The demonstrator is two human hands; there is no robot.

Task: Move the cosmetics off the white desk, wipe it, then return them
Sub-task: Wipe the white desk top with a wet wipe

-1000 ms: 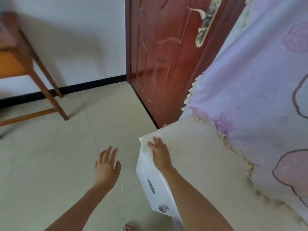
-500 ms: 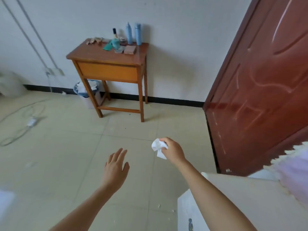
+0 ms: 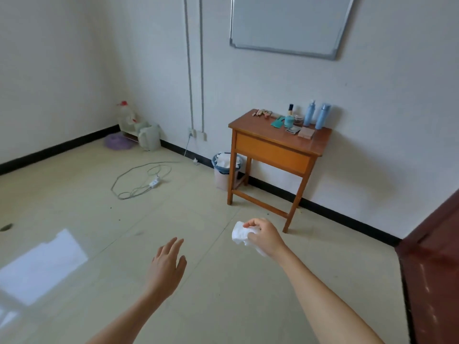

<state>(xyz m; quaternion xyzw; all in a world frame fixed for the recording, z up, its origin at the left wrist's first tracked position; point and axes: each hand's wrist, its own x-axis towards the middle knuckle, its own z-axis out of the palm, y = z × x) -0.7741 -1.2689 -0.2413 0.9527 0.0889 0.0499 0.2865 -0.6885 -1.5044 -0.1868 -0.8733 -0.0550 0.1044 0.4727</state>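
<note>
Swinging left since half a second ago, my view now puts the wooden surface (image 3: 273,130) ahead and right, nearer my right hand (image 3: 264,235), which clenches a crumpled white tissue (image 3: 239,235); left hand (image 3: 166,266) hangs released; cosmetics (image 3: 301,120) cluster along its back edge, blue bottles upright

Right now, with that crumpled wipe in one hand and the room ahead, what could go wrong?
1. The grey power cable looped on the tiled floor could trip a walker who strays left.
2. The two tall blue bottles stand upright among crowded cosmetics on the small wooden table; one grab may topple them.
3. The right hand clutches the crumpled white tissue, leaving only the open left hand free.
</note>
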